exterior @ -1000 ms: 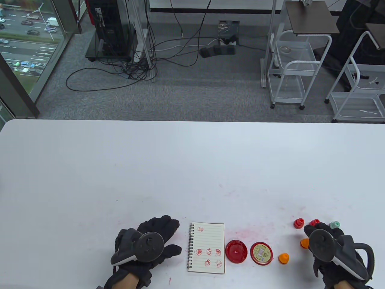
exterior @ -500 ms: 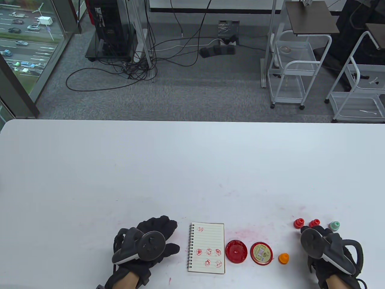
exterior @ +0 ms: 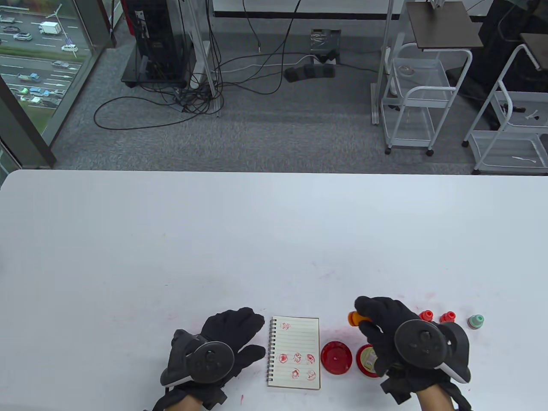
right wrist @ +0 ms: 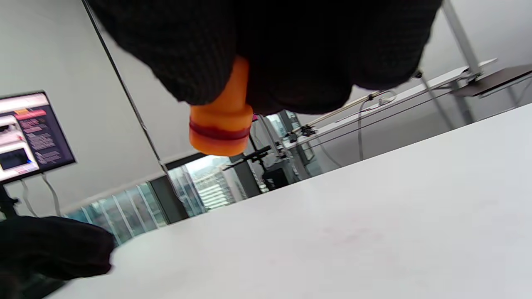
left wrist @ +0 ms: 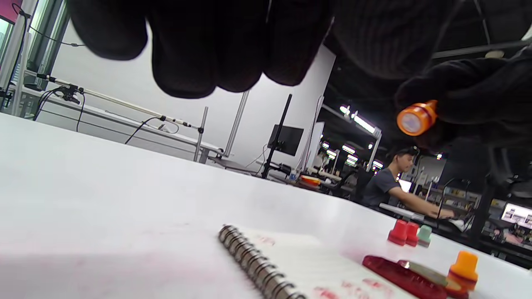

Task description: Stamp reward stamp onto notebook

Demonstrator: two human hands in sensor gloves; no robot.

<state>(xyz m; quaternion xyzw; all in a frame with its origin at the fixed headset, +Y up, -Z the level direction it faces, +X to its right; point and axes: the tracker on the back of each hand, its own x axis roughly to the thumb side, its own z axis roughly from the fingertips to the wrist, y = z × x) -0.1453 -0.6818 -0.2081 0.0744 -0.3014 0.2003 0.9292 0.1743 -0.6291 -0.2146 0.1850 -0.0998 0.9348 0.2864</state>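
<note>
Right hand (exterior: 400,338) curled around small orange plastic reward stamp (exterior: 355,318), held off table above round red ink pad (exterior: 336,358). Left hand (exterior: 222,346) flat, fingers spread, just beside white spiral-bound notebook (exterior: 295,352). Yellow-labelled lid (exterior: 368,361) half hidden under right hand.

There were two small orange plastic stamps (left wrist: 417,118) (left wrist: 464,265), two small red plastic stamps (exterior: 426,316) (exterior: 448,317), one mint-green plastic stamp (exterior: 475,320), one white spiral-bound lined notebook (exterior: 295,338), one round red ink pad (exterior: 336,357), one round lid (exterior: 367,358), and two black-gloved hands (exterior: 222,346) (exterior: 398,338).
</note>
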